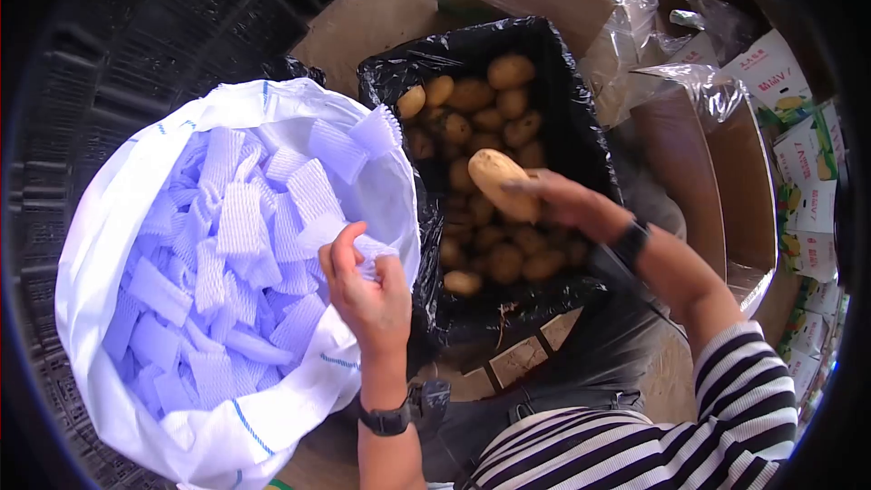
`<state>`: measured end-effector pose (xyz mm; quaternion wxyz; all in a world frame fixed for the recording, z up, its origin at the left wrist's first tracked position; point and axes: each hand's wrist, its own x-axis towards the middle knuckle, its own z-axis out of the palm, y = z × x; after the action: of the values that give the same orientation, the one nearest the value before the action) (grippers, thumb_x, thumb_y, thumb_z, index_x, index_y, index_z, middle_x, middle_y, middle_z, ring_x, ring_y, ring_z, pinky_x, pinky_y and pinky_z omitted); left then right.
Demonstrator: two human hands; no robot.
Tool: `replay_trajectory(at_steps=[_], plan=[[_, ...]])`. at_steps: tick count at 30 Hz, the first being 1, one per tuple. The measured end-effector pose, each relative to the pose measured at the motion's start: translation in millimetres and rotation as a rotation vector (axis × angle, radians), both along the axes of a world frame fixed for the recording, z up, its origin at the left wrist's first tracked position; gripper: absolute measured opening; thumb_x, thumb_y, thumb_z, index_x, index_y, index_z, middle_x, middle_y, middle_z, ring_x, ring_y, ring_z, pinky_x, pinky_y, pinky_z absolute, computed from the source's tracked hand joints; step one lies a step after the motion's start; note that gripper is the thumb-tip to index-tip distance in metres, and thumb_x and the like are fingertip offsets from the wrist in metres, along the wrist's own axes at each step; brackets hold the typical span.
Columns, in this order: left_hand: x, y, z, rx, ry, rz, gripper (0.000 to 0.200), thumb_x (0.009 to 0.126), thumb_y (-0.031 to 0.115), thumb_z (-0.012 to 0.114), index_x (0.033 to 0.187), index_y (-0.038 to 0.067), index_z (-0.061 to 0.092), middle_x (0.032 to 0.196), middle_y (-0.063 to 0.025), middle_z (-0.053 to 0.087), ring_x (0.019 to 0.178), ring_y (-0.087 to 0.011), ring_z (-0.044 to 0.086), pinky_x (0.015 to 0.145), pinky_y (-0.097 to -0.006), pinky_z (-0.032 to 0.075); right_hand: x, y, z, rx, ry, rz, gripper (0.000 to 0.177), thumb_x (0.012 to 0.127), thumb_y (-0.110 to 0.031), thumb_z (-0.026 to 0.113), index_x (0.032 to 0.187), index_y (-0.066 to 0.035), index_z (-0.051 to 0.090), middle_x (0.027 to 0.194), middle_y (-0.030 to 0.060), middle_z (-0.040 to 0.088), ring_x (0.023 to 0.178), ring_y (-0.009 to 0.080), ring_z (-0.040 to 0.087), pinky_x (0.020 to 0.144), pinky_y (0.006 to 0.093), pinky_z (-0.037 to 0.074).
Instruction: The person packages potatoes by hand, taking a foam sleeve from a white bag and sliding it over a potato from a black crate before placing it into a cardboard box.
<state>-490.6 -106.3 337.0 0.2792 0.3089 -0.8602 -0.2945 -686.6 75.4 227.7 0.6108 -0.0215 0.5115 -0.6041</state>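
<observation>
My right hand (576, 204) grips a large, long, pale-brown potato (497, 177) above a black-lined crate (594, 159). Over the rim of a white woven sack (118, 209), my left hand (370, 299) has its fingers curled on a pale foam net sleeve (367, 249). The sack is filled with many more white-lilac foam net sleeves (245, 245), lying loose in a heap. Below the held potato, a pile of potatoes (508, 263) of different sizes sits inside the crate. My right forearm hides part of the crate's right side.
Open cardboard boxes (676, 154) with clear plastic liners stand on the right. Printed cartons (807, 181) are stacked behind them at the far right. Black plastic crates (172, 45) rise along the left. Brown floor (363, 14) shows at the top.
</observation>
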Motion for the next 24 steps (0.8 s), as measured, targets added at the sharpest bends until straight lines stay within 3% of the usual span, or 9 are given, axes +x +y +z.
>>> replay_trajectory(at_steps=[3, 4, 8, 11, 14, 16, 19, 20, 24], plan=[[1.6, 25.6, -7.0, 0.148, 0.146, -0.005, 0.033, 0.067, -0.005, 0.047, 0.099, 0.001, 0.053, 0.076, -0.0090, 0.038, 0.070, -0.0235, 0.041, 0.067, -0.0332, 0.038, 64.8, 31.9, 62.4, -0.413, -0.308, -0.128, 0.060, 0.082, -0.031, 0.062, 0.128, 0.002, 0.039, 0.120, 0.0100, 0.052, 0.105, 0.0157, 0.054, 0.092, 0.0275, 0.042], [3.8, 34.9, -8.1, 0.228, 0.169, 0.000, 0.034, 0.067, -0.006, 0.047, 0.100, 0.001, 0.052, 0.076, -0.0086, 0.038, 0.070, -0.0232, 0.041, 0.066, -0.0330, 0.038, 83.1, 38.7, 82.7, -0.437, -0.333, -0.140, 0.078, 0.077, -0.037, 0.066, 0.135, -0.001, 0.029, 0.128, 0.0136, 0.045, 0.109, 0.0196, 0.052, 0.089, 0.0285, 0.045], [21.5, 67.4, 2.3, 0.289, 0.099, -0.048, 0.029, 0.068, -0.001, 0.060, 0.095, 0.006, 0.064, 0.084, -0.0088, 0.046, 0.080, -0.0258, 0.049, 0.074, -0.0338, 0.042, 128.3, 57.6, 91.1, -0.583, -0.455, -0.132, 0.088, 0.071, -0.037, 0.072, 0.138, -0.007, 0.025, 0.140, 0.0163, 0.032, 0.123, 0.0277, 0.040, 0.099, 0.0377, 0.038], [37.0, 83.5, 10.2, -0.343, -0.091, -0.098, 0.031, 0.065, -0.002, 0.064, 0.095, 0.006, 0.066, 0.091, -0.0085, 0.048, 0.092, -0.0292, 0.049, 0.088, -0.0369, 0.038, 154.1, 61.5, 86.5, -0.654, -0.562, -0.237, 0.087, 0.069, -0.036, 0.073, 0.137, -0.008, 0.028, 0.138, 0.0134, 0.035, 0.122, 0.0303, 0.041, 0.103, 0.0473, 0.032], [46.4, 115.3, 3.9, -0.137, -0.335, -0.218, 0.019, 0.067, 0.006, 0.070, 0.085, 0.011, 0.069, 0.093, -0.0078, 0.057, 0.098, -0.0256, 0.051, 0.085, -0.0339, 0.040, 165.5, 73.9, 63.7, -0.680, -0.556, -0.266, 0.077, 0.074, -0.034, 0.068, 0.133, 0.000, 0.033, 0.129, 0.0167, 0.044, 0.117, 0.0274, 0.048, 0.101, 0.0399, 0.036], [42.9, 121.7, -17.2, 1.111, 0.077, -0.083, 0.015, 0.076, 0.009, 0.067, 0.091, 0.009, 0.068, 0.084, -0.0088, 0.062, 0.082, -0.0155, 0.058, 0.074, -0.0269, 0.045, 159.3, 76.0, 77.3, -0.734, -0.414, -0.180, 0.074, 0.074, -0.032, 0.068, 0.132, 0.000, 0.035, 0.127, 0.0155, 0.047, 0.115, 0.0273, 0.049, 0.102, 0.0395, 0.035], [30.0, 130.1, -8.1, 1.196, 0.467, 0.046, 0.019, 0.082, 0.012, 0.063, 0.099, 0.005, 0.065, 0.079, -0.0126, 0.065, 0.069, -0.0087, 0.058, 0.064, -0.0238, 0.047, 150.2, 89.9, 88.5, -0.552, -0.072, -0.121, 0.071, 0.074, -0.029, 0.070, 0.130, 0.002, 0.039, 0.135, 0.0153, 0.038, 0.123, 0.0246, 0.041, 0.104, 0.0353, 0.031], [28.4, 134.7, -1.2, 1.202, 0.469, 0.048, 0.019, 0.082, 0.012, 0.063, 0.099, 0.005, 0.065, 0.079, -0.0126, 0.065, 0.069, -0.0087, 0.058, 0.064, -0.0238, 0.047, 148.8, 95.1, 95.2, -0.432, 0.214, -0.135, 0.070, 0.074, -0.028, 0.071, 0.129, 0.002, 0.040, 0.138, 0.0160, 0.035, 0.125, 0.0236, 0.037, 0.104, 0.0335, 0.029], [12.7, 168.9, 10.5, 0.155, 0.324, -0.446, 0.023, 0.077, 0.005, 0.061, 0.099, 0.005, 0.065, 0.081, -0.0131, 0.065, 0.068, -0.0242, 0.064, 0.058, -0.0333, 0.049, 147.6, 120.9, 100.3, -0.123, 0.749, -0.399, 0.060, 0.079, -0.022, 0.067, 0.130, -0.001, 0.042, 0.136, 0.0146, 0.037, 0.124, 0.0205, 0.039, 0.102, 0.0313, 0.030]])
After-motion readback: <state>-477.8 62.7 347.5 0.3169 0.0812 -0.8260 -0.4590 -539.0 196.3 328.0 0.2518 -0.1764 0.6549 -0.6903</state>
